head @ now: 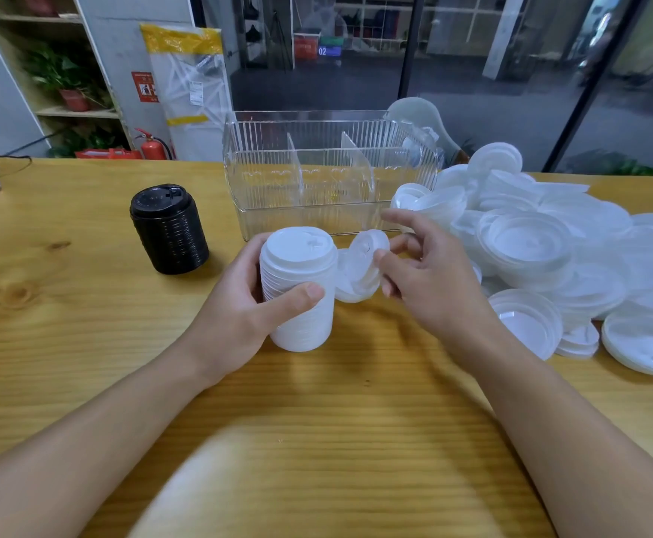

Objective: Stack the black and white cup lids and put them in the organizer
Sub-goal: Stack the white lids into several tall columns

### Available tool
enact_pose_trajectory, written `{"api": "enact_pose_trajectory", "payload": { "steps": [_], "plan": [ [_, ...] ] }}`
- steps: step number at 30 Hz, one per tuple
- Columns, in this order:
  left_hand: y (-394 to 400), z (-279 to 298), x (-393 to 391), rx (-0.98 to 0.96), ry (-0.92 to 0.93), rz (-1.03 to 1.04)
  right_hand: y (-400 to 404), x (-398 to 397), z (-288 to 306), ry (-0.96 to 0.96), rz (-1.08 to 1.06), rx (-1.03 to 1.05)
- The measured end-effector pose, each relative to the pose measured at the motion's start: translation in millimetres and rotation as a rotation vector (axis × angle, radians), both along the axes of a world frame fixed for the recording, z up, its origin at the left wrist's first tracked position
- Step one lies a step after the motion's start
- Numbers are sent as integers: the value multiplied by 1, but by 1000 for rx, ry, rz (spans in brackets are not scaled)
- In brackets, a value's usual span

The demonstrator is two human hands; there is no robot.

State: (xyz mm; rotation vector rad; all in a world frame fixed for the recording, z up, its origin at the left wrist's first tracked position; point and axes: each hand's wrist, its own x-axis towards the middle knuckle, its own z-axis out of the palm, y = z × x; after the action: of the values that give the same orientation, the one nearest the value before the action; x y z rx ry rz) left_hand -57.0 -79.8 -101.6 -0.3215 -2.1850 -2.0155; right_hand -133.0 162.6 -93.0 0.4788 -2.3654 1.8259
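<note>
White thin plastic is what I handle now. My left hand point(247, 304) grasps the white stack point(297, 289) of nested lids, fingers behind it and thumb across its front, with its foot resting on the wooden surface point(84, 304). My right hand point(422, 273) pinches a single white lid point(362, 269) by its rim; this lid is tilted and sits just beside the top of the stack, touching or nearly touching its side, I cannot tell which.

I judge these lids to be very light, a little flexible, and smooth, so they can slip. A hard squeeze would bend the rim, so the rim edge between thumb and fingertips seems the right place to take one. The stack is tall and can lean, so I would keep holding it at the middle, not at the top.

To the right lies the loose pile point(550, 242) of white lids, many still unstacked. The black stack point(167, 229) stands alone at the left, well apart. The clear organizer point(329, 172) stands behind my hands with its compartments holding no stack yet, so I judge the task is far from complete.
</note>
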Motion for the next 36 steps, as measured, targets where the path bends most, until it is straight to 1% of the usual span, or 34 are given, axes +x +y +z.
{"api": "enact_pose_trajectory", "payload": {
  "steps": [2, 3, 5, 7, 9, 12, 14, 23, 25, 26, 28, 31, 32, 34, 36],
  "plan": [
    [0, -1, 0, 0, 4, 2, 0, 1, 0, -99, 11, -51],
    [0, -1, 0, -2, 4, 1, 0, 2, 0, -138, 22, -38],
    [0, 0, 0, 0, 1, -3, 2, 4, -1, -176, 39, 56],
    [-1, 0, 0, -2, 2, -8, 3, 4, -2, -129, 3, 216],
    [0, 0, 0, -3, -1, -9, 4, 3, -2, -28, -64, 378],
    [-1, -1, 0, -8, 5, -10, 5, 1, -3, 33, -102, 556],
    [-1, -1, 0, -10, 10, -12, 6, 0, -5, 40, -100, 631],
    [0, -2, -1, -15, 20, -8, -4, 5, -10, 107, -24, 651],
    [0, -2, -1, -23, 17, -3, -3, 5, -6, 127, -53, 617],
    [0, -2, -1, -25, 14, -2, -2, 6, -2, 140, -70, 564],
    [0, -2, -1, -28, 6, 1, 1, 8, 9, 156, -68, 382],
    [2, -3, -1, -44, -7, 0, -1, 19, 28, 129, 101, 41],
    [4, -3, -1, -47, -10, -2, -4, 23, 31, 132, 149, -25],
    [8, -5, 0, -53, -12, -10, -13, 28, 35, 169, 195, -53],
    [12, -7, 0, -53, -9, -27, -21, 31, 34, 228, 224, 22]
  ]
}}
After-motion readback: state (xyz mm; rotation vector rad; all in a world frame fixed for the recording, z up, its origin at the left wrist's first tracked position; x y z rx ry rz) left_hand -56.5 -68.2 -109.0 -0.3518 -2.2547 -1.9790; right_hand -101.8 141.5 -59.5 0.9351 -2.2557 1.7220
